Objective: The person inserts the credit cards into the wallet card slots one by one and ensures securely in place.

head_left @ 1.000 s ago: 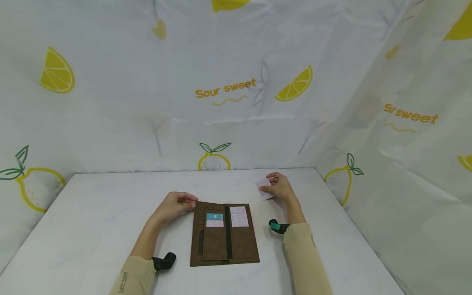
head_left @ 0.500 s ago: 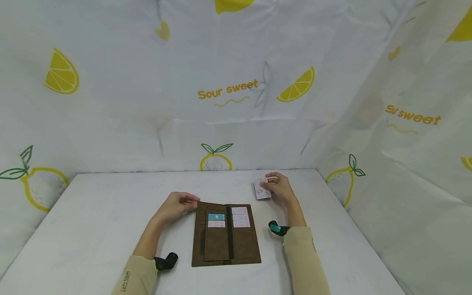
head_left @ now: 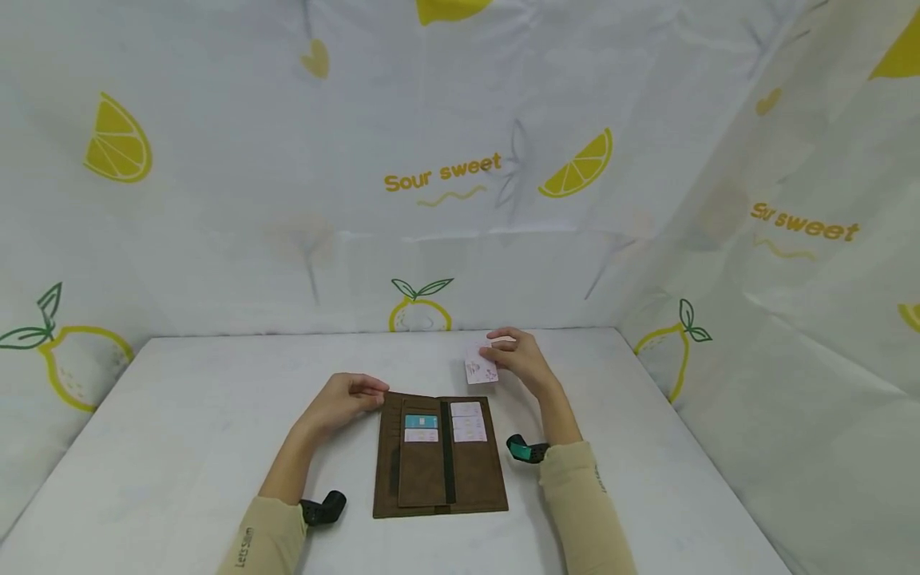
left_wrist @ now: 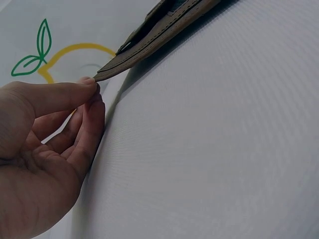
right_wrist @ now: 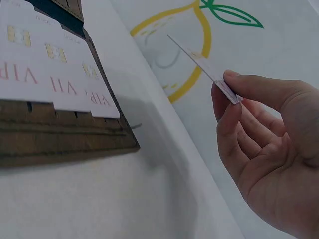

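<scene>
A brown wallet (head_left: pixel 480 479) lies unfolded on the white table. My left hand (head_left: pixel 346 399) pinches its far left corner between thumb and fingertips, and the left wrist view shows that wallet corner (left_wrist: pixel 112 69) lifted a little. Beyond the wallet's far right edge, my right hand (head_left: pixel 519 359) pinches a pale pink card (head_left: pixel 480 370) above the table; in the right wrist view the card (right_wrist: pixel 199 64) is seen nearly edge-on. In the wallet's right side sit several pale cards (right_wrist: pixel 55 74) marked VIP, overlapping in a row. A blue card (head_left: pixel 421 422) and a pale card (head_left: pixel 421 436) fill slots on the left side.
The white table (head_left: pixel 216 447) reaches to a lemon-print cloth backdrop (head_left: pixel 345 271) behind and another cloth at the right. A black wrist camera (head_left: pixel 323 508) is strapped at the left wrist, and a black and green one (head_left: pixel 527 450) at the right.
My right hand has carried the pale card leftward, toward the wallet's far edge, and turned its printed face into view. My left hand stays at the wallet's corner.
</scene>
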{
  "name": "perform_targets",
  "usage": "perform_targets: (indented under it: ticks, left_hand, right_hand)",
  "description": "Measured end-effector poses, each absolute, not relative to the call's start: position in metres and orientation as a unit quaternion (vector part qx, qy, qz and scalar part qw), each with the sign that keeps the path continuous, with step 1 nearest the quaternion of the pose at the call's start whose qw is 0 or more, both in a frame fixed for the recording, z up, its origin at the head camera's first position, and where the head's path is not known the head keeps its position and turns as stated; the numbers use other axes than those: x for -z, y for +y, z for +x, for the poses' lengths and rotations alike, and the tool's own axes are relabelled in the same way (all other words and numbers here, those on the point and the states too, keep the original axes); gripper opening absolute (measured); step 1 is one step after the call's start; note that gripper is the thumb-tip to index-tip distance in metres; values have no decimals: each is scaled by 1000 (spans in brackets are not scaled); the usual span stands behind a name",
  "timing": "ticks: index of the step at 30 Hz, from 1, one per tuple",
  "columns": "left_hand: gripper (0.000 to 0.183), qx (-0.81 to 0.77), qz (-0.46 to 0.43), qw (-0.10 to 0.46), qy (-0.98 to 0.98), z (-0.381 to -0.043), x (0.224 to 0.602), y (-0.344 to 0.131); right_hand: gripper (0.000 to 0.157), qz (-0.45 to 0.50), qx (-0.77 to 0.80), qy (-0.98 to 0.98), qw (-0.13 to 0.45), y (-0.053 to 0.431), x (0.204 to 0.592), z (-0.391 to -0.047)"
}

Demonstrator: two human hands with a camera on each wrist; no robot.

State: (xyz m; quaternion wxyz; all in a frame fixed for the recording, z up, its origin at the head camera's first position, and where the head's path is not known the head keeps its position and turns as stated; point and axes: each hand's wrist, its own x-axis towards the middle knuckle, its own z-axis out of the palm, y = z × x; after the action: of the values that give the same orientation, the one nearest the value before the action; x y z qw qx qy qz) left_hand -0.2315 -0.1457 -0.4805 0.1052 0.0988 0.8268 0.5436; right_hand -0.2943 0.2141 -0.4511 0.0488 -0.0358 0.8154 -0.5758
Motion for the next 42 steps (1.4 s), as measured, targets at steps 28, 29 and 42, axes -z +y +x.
perform_targets:
  ticks: [28, 29, 42]
  left_hand:
    - [24, -548, 102, 107, 823, -235, 484, -146]
    - [24, -549, 105, 106, 822, -235, 484, -146]
    - [24, -553, 99, 110, 820, -233, 482, -146]
  right_hand:
    - [43, -94, 595, 787, 132, 148, 441, -268]
    - [43, -94, 594, 788, 133, 148, 441, -268]
    - [43, -108, 593, 785, 144, 147, 449, -267]
